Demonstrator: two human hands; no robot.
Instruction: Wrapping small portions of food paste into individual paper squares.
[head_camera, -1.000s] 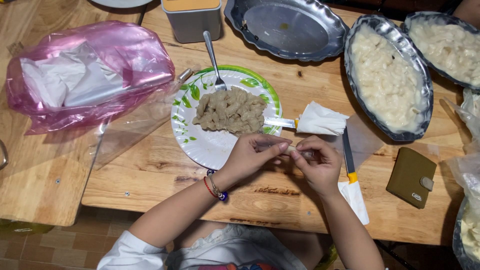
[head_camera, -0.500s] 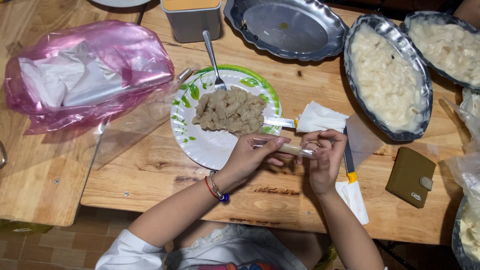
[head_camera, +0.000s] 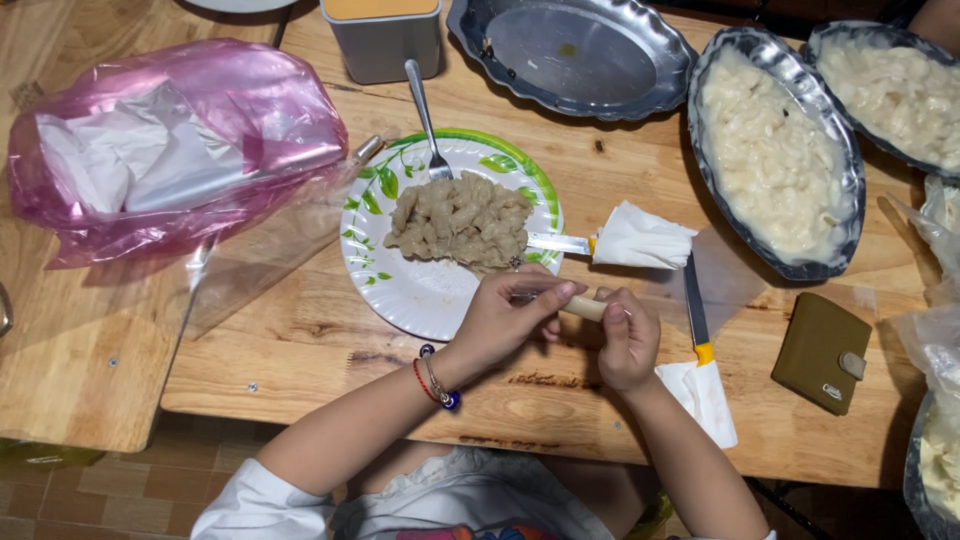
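My left hand and my right hand meet over the wooden table, both closed on a small pale roll in a clear wrapper. The left fingers pinch its left end and the right hand wraps its right end. Just beyond lies a white paper plate with a green leaf rim bearing a heap of beige filling and a metal fork. A knife with a paper-wrapped handle rests its blade on the plate's right edge.
A pink plastic bag holding white sheets lies at the left, a clear sheet beside it. Two metal trays of pale rolls, an empty metal tray, a grey tin, a yellow-handled knife, an olive wallet.
Both hands have turned the roll between their fingers and shifted slightly toward me. The roll now shows between the two hands. Nothing else on the table has moved.
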